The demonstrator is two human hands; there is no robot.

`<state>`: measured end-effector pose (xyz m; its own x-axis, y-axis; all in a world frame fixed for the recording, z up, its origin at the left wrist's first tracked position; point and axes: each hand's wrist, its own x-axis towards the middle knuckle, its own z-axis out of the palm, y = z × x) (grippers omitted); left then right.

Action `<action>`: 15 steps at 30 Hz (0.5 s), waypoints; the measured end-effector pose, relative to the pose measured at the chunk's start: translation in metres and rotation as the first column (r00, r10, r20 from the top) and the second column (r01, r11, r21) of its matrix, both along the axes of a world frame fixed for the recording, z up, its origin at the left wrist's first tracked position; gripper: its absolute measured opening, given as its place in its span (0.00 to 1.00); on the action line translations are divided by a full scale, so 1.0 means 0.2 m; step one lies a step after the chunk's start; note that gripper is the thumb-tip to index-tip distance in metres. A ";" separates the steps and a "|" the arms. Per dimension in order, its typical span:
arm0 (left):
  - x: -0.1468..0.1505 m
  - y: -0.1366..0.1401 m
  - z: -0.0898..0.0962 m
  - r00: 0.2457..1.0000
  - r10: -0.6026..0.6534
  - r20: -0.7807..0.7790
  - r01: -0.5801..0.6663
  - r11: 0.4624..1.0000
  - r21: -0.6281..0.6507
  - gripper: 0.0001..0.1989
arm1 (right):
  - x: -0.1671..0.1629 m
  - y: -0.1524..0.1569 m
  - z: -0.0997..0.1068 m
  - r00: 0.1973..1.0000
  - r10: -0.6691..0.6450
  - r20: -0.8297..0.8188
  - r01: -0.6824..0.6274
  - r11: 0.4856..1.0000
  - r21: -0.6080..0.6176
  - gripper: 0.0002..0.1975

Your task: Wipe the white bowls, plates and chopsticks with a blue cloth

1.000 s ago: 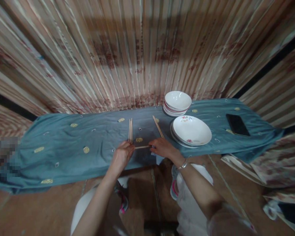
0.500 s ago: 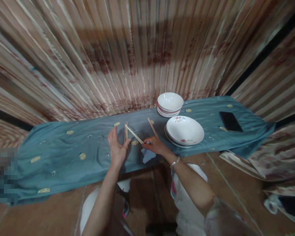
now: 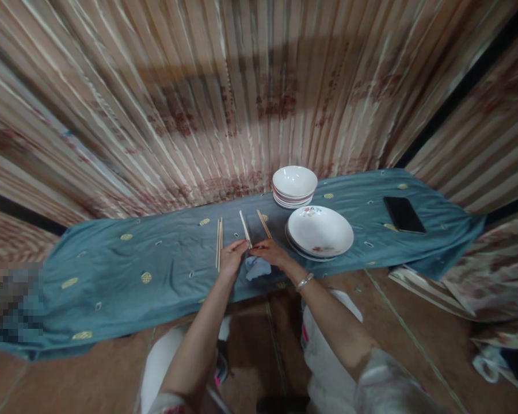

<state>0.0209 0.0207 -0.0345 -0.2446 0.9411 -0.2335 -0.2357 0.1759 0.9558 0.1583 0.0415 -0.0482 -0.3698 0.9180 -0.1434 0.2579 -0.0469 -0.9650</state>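
Note:
Pale chopsticks (image 3: 244, 225) stand out from between my two hands, pointing away from me over the table. My left hand (image 3: 232, 257) has its fingers closed on their near end. From the other side my right hand (image 3: 269, 252) grips the same end, and a crumpled light-blue cloth (image 3: 258, 268) hangs beneath its fingers. Left of my hands, a few wooden chopsticks (image 3: 219, 244) lie side by side on the cloth-covered table. More brownish chopsticks (image 3: 263, 223) lie just beyond my right hand, their near ends hidden by it.
Shallow floral plates (image 3: 320, 231) are stacked right of my right hand. Behind them stands a stack of white bowls (image 3: 294, 181). A black phone or tablet (image 3: 404, 214) lies farther right on the green tablecloth (image 3: 164, 247). A pleated curtain (image 3: 242, 115) rises behind the table.
My left hand has left the chopsticks on the left and moved right to meet my right hand. The held chopsticks have swung from slanting left to pointing nearly straight away.

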 end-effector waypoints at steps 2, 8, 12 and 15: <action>0.01 0.02 -0.01 1.000 -0.013 -0.004 0.013 1.000 -0.008 0.18 | 0.00 0.01 0.01 1.000 0.004 0.020 -0.004 1.000 0.003 0.12; 0.03 0.07 -0.07 0.995 -0.065 -0.074 0.061 0.997 -0.053 0.11 | -0.02 0.03 0.04 0.957 0.026 0.288 -0.055 0.994 0.093 0.16; 0.04 0.13 -0.09 0.983 -0.104 -0.150 0.091 0.992 -0.090 0.06 | -0.01 0.01 0.09 0.854 -0.006 0.520 -0.137 0.962 0.237 0.15; 0.05 0.19 -0.08 0.967 -0.140 -0.214 0.117 0.986 -0.117 0.06 | 0.00 -0.03 0.14 0.758 -0.039 0.651 -0.167 0.953 0.251 0.15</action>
